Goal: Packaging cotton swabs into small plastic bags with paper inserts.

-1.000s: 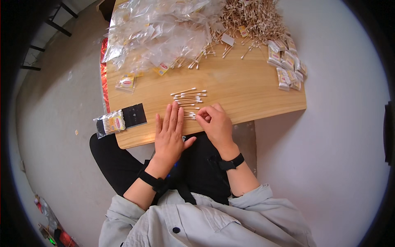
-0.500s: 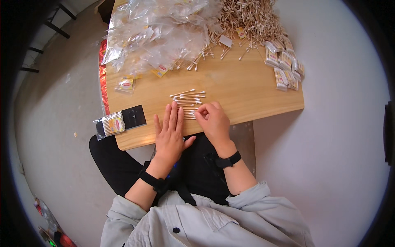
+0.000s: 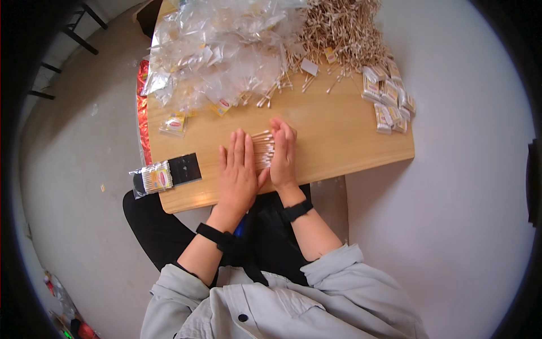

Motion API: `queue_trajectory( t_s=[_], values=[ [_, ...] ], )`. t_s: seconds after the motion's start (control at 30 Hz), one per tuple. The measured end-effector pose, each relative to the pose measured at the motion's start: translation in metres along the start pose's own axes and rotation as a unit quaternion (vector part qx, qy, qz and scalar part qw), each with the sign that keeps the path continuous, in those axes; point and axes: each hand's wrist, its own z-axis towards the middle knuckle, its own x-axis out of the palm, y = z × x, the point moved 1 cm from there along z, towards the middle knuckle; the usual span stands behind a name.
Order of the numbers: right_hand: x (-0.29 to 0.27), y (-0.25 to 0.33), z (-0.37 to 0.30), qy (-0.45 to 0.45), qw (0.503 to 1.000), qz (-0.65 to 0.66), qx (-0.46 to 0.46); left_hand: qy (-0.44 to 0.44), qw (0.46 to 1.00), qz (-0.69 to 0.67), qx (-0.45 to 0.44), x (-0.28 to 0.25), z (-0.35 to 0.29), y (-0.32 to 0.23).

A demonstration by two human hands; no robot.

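Observation:
A row of cotton swabs [image 3: 263, 148] with white tips lies side by side on the wooden table between my two hands. My left hand [image 3: 237, 172] is flat and open, its fingers stretched over the swabs' left ends and hiding them. My right hand [image 3: 283, 155] stands on its edge against their right ends, fingers extended and slightly curved, gripping nothing. To the left, a filled clear bag of swabs [image 3: 157, 178] with a yellow label lies on a black strip [image 3: 185, 167] at the table's edge.
Clear plastic bags [image 3: 220, 62] are heaped at the back left of the table [image 3: 333, 130]. Beside them is a big pile of loose swabs [image 3: 341, 28]. Filled packs [image 3: 389, 93] are stacked at the right edge. A small labelled bag [image 3: 174, 124] lies at left.
My right hand has gone from pinching at the swabs' right ends to lying straight along them. The swabs sit closer together and more even. My left hand remains flat on them.

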Motion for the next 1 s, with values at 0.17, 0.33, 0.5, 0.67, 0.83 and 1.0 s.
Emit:
queue_trajectory(
  t_s=[0.17, 0.33, 0.5, 0.67, 0.83, 1.0],
  values=[
    [-0.015, 0.0, -0.003, -0.006, 0.998, 0.054, 0.03, 0.017, 0.997, -0.05, 0.052, -0.01, 0.011, 0.005],
    [-0.004, 0.005, -0.015, 0.012, 1.0, 0.0, 0.007, 0.063, 0.99, -0.059, 0.112, -0.01, 0.005, 0.011],
    [-0.014, 0.005, -0.017, 0.039, 0.999, -0.033, 0.017, 0.024, 0.998, -0.057, 0.034, -0.024, -0.005, 0.003],
    [0.002, 0.015, -0.023, 0.048, 0.998, -0.021, 0.019, 0.048, 0.999, -0.007, -0.005, -0.012, -0.013, 0.005],
    [0.003, 0.008, -0.025, 0.056, 0.997, -0.03, 0.032, 0.054, 0.996, 0.07, 0.017, -0.007, -0.013, 0.003],
    [0.019, 0.014, -0.027, 0.04, 0.997, 0.023, 0.062, 0.056, 0.996, 0.067, -0.008, -0.012, -0.016, 0.01]
  ],
)
